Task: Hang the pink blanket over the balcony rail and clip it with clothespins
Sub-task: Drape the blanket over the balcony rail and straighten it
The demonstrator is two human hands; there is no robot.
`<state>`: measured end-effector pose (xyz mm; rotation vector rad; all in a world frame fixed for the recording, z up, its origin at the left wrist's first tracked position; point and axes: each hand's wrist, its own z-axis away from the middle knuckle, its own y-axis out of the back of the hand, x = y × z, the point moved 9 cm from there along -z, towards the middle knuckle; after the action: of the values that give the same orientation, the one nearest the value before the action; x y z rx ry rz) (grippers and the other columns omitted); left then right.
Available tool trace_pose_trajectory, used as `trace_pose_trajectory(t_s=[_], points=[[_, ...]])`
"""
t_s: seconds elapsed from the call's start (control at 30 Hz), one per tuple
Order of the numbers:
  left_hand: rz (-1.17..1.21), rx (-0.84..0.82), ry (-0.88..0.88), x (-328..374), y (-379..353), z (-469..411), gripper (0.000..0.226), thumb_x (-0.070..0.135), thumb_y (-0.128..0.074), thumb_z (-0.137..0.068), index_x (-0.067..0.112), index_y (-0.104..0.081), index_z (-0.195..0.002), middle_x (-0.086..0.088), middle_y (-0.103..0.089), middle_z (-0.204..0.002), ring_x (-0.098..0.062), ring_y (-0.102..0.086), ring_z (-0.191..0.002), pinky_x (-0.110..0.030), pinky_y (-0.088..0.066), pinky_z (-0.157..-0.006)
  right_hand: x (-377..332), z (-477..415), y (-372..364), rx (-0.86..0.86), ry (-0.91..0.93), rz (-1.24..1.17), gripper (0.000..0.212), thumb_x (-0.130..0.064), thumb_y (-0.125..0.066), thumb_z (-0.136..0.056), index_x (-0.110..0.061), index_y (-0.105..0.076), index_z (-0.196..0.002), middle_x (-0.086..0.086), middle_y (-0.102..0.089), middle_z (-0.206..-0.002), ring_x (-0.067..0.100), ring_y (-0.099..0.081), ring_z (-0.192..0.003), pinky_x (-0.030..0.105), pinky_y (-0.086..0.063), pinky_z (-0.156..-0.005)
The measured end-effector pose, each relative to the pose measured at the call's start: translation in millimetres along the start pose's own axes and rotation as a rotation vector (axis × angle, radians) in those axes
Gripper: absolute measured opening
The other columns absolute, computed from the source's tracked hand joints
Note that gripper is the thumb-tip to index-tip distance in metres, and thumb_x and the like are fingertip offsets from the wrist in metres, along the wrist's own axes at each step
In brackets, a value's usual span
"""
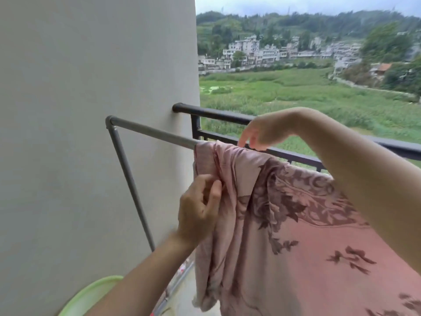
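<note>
Head camera, on a balcony: a pink blanket (296,236) of soft fabric printed with dark maroon leaves hangs draped over a grey metal drying bar (155,133), which stands just inside the black metal balcony rail (216,114). The left hand (200,208) pinches a gathered fold at the blanket's left edge between thumb and curled fingers. The right hand (262,131) hangs over the top of the fold with its fingers loosely bent and pointing down, holding nothing; its index fingertip appears to touch the fabric at the bar. A pale green plastic basin (91,295) sits low beside the plain grey wall (91,65). Beyond lie green fields (296,92) and pale hillside houses (262,53).
</note>
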<state>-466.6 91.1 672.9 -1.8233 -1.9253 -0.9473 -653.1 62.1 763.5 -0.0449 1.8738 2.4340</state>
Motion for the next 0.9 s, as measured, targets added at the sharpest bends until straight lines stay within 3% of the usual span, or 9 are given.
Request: trace_pose_trajectory(t_s=[0.1, 0.17, 0.3, 0.4, 0.53, 0.6, 0.67, 0.77, 0.9], points=[[0.016, 0.154, 0.209, -24.1, 15.3, -16.8, 0.024, 0.043, -0.055, -0.091, 0.027, -0.052, -0.108, 0.003, -0.057, -0.104, -0.007, -0.061, -0.088, -0.042, -0.055, -0.076, -24.0, -13.8, 15.8, 0.205, 0.155, -0.223, 0.061, 0.008, -0.039, -0.095, -0.027, -0.046, -0.144, -0.006, -0.053, -0.139, 0.007, -0.050, -0.123, 0.029, -0.032, -0.114], [-0.007, 0.090, 0.270, -30.3, 11.0, -18.9, 0.042, 0.059, -0.052, -0.089, 0.029, -0.048, -0.118, 0.005, -0.052, -0.116, -0.004, -0.060, -0.095, -0.037, -0.056, -0.080, -34.8, -24.4, -3.2, 0.088, 0.200, -0.326, 0.056, 0.003, -0.039, -0.098, -0.025, -0.044, -0.146, -0.005, -0.051, -0.145, 0.010, -0.048, -0.131, 0.024, -0.032, -0.112], [0.147, 0.015, 0.534, -61.1, 6.2, -5.0, 0.053, 0.061, -0.055, -0.088, 0.028, -0.046, -0.129, 0.006, -0.061, -0.108, 0.000, -0.063, -0.074, -0.023, -0.054, -0.071, -38.1, -27.4, -27.1, -0.127, 0.191, -0.433, 0.030, -0.015, -0.046, -0.100, -0.022, -0.072, -0.113, -0.005, -0.073, -0.113, 0.012, -0.068, -0.105, 0.035, -0.054, -0.097], [0.161, 0.012, 0.493, -72.5, 19.4, -15.1, 0.019, 0.040, -0.066, -0.091, 0.027, -0.074, -0.101, -0.006, -0.071, -0.082, -0.012, -0.057, -0.064, -0.029, -0.050, -0.065, -33.5, -23.9, -19.9, -0.142, 0.191, -0.404, 0.021, -0.028, -0.056, -0.099, -0.021, -0.074, -0.108, -0.009, -0.074, -0.103, 0.004, -0.071, -0.092, 0.028, -0.057, -0.087], [-0.001, 0.207, 0.308, -59.5, 69.9, -55.6, 0.013, 0.024, -0.065, -0.094, 0.024, -0.078, -0.092, -0.004, -0.072, -0.086, -0.003, -0.059, -0.072, -0.027, -0.048, -0.073, -29.0, -32.7, 20.6, 0.157, 0.173, -0.229, 0.031, -0.041, -0.051, -0.099, -0.018, -0.067, -0.111, -0.004, -0.067, -0.108, 0.013, -0.064, -0.098, 0.036, -0.051, -0.093], [0.027, 0.242, 0.261, -47.4, 89.7, -86.6, 0.018, 0.025, -0.062, -0.096, 0.018, -0.078, -0.092, 0.013, -0.069, -0.078, 0.005, -0.056, -0.070, -0.021, -0.046, -0.071, -32.9, -38.2, 49.8, 0.367, 0.209, -0.391, 0.027, -0.044, -0.054, -0.098, -0.021, -0.065, -0.103, -0.006, -0.065, -0.099, 0.010, -0.060, -0.089, 0.029, -0.047, -0.081], [0.088, 0.269, 0.274, -42.0, 110.4, -118.6, 0.026, 0.026, -0.061, -0.096, 0.025, -0.072, -0.072, 0.025, -0.055, -0.057, 0.006, -0.046, -0.059, -0.018, -0.040, -0.061, -41.1, -47.0, 75.8, 0.531, 0.292, -0.664, 0.018, -0.035, -0.060, -0.096, -0.018, -0.067, -0.095, -0.006, -0.064, -0.086, 0.006, -0.056, -0.074, 0.023, -0.044, -0.070], [0.105, 0.306, 0.305, -45.5, 141.7, -158.8, 0.046, 0.029, -0.059, -0.095, 0.027, -0.059, -0.049, 0.020, -0.041, -0.045, 0.000, -0.034, -0.051, -0.020, -0.030, -0.050, -58.7, -68.8, 93.7, 0.581, 0.368, -0.951, 0.014, -0.031, -0.066, -0.090, -0.018, -0.067, -0.088, -0.004, -0.062, -0.079, 0.007, -0.053, -0.070, 0.024, -0.042, -0.069], [-0.030, 0.315, 0.353, -76.8, 176.3, -190.9, 0.048, 0.031, -0.056, -0.095, 0.021, -0.046, -0.048, 0.014, -0.035, -0.045, -0.006, -0.029, -0.048, -0.026, -0.024, -0.046, -85.2, -94.9, 108.5, 0.687, 0.358, -0.914, 0.010, -0.033, -0.064, -0.089, -0.024, -0.062, -0.085, -0.008, -0.061, -0.079, 0.008, -0.052, -0.073, 0.028, -0.042, -0.074]])
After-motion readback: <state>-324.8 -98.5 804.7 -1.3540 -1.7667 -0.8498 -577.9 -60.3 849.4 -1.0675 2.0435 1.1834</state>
